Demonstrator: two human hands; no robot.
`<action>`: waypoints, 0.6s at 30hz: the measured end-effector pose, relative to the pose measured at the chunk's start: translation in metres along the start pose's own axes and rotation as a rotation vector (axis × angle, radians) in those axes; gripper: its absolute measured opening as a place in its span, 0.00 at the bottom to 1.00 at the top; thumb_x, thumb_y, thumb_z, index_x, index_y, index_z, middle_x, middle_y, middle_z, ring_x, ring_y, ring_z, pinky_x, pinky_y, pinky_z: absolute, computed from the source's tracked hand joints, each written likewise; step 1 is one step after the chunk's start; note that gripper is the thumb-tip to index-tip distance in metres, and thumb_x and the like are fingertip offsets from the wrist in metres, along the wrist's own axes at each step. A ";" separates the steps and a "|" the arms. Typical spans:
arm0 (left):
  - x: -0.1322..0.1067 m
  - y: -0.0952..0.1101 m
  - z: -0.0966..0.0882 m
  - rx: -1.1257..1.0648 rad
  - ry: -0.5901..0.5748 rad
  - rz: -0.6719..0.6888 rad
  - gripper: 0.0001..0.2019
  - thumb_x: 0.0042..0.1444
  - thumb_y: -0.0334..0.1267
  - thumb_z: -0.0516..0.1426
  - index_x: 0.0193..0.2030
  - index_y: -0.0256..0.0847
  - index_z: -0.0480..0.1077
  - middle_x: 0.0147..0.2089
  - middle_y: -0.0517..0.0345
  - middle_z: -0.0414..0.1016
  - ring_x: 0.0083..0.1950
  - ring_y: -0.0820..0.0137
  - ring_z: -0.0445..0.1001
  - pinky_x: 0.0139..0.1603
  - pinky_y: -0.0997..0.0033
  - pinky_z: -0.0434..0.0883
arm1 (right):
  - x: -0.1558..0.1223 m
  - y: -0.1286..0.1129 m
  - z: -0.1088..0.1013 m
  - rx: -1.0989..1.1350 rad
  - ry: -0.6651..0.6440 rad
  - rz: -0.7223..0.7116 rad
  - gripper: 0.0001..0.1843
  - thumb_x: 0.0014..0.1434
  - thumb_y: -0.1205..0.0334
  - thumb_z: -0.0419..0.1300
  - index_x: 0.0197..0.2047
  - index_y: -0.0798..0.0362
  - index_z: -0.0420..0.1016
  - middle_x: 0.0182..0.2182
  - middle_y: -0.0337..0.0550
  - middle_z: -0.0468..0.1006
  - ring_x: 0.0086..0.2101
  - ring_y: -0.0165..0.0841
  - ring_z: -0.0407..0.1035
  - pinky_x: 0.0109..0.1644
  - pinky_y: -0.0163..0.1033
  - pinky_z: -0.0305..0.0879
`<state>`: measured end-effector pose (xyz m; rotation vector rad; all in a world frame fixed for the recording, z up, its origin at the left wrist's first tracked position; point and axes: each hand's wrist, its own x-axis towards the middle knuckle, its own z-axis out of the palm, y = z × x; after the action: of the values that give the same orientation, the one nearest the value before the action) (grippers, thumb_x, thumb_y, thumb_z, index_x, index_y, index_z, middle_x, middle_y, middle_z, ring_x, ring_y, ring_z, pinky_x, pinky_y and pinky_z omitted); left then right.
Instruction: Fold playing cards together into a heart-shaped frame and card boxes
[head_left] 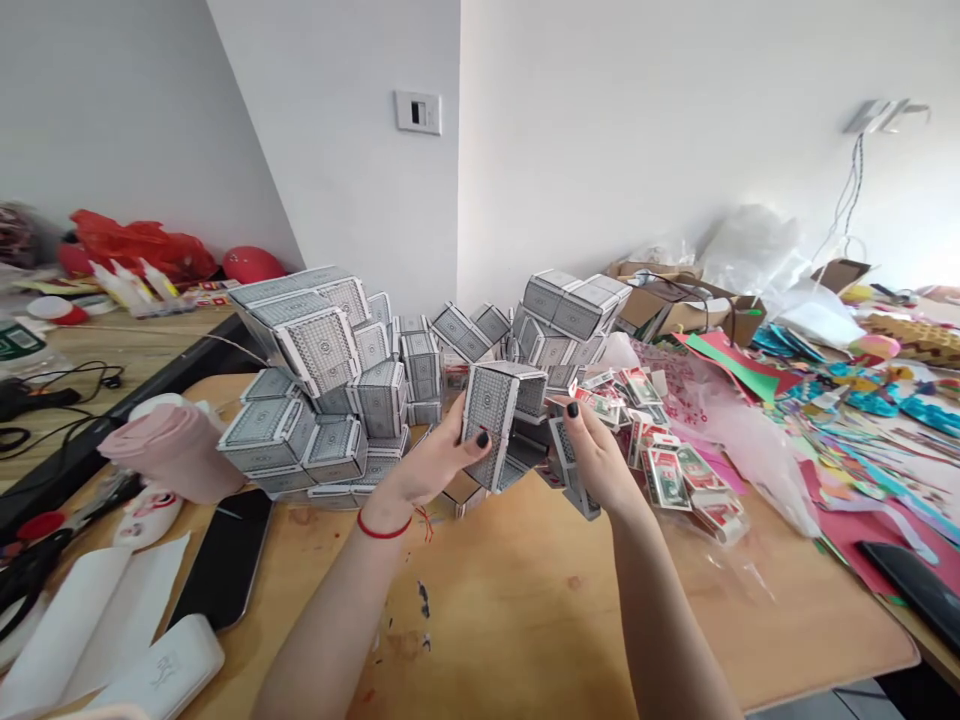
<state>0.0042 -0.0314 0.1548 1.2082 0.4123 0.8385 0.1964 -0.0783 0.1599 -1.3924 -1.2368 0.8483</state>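
Observation:
In front of me is an open-ended box built of grey-patterned playing cards (489, 425). My left hand (435, 455) is closed round its left side, with the thumb on the front face. My right hand (600, 460) is closed on folded playing cards (562, 447), pinched between thumb and fingers close to the box's right side. Part of what it grips is hidden behind the thumb and palm. Behind both hands stands a structure of similar card boxes (322, 350), stacked higher at the left and right (574, 300) than in the middle.
Right of the structure lie several red-and-white card packs (667, 475) and a crumpled plastic bag (757, 440). Coloured paper scraps (892, 450) cover the far right. At left are a phone (225, 550), a pink cloth roll (176, 450), a white case (169, 665) and glue bottles (124, 285).

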 end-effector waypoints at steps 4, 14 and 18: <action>-0.001 0.012 -0.021 0.010 -0.007 -0.006 0.35 0.51 0.50 0.57 0.64 0.48 0.50 0.56 0.51 0.67 0.59 0.60 0.62 0.60 0.58 0.58 | 0.016 -0.004 0.014 -0.037 -0.066 -0.066 0.25 0.55 0.40 0.48 0.45 0.50 0.68 0.24 0.38 0.70 0.20 0.31 0.63 0.21 0.36 0.63; -0.012 0.025 -0.008 0.396 0.183 0.194 0.33 0.55 0.44 0.55 0.64 0.51 0.42 0.53 0.55 0.65 0.50 0.66 0.67 0.53 0.66 0.63 | 0.020 -0.006 0.042 0.090 -0.080 -0.035 0.30 0.57 0.37 0.42 0.51 0.49 0.64 0.22 0.38 0.71 0.22 0.34 0.66 0.25 0.38 0.65; -0.012 0.025 -0.010 0.352 0.216 0.046 0.22 0.57 0.45 0.52 0.58 0.51 0.53 0.47 0.57 0.67 0.39 0.70 0.68 0.41 0.71 0.68 | 0.016 -0.009 0.034 0.206 -0.015 0.042 0.30 0.55 0.36 0.44 0.53 0.46 0.63 0.30 0.41 0.74 0.22 0.33 0.67 0.22 0.37 0.64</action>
<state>-0.0190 -0.0307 0.1732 1.4597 0.7334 0.9669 0.1655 -0.0548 0.1638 -1.2514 -1.1009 0.9883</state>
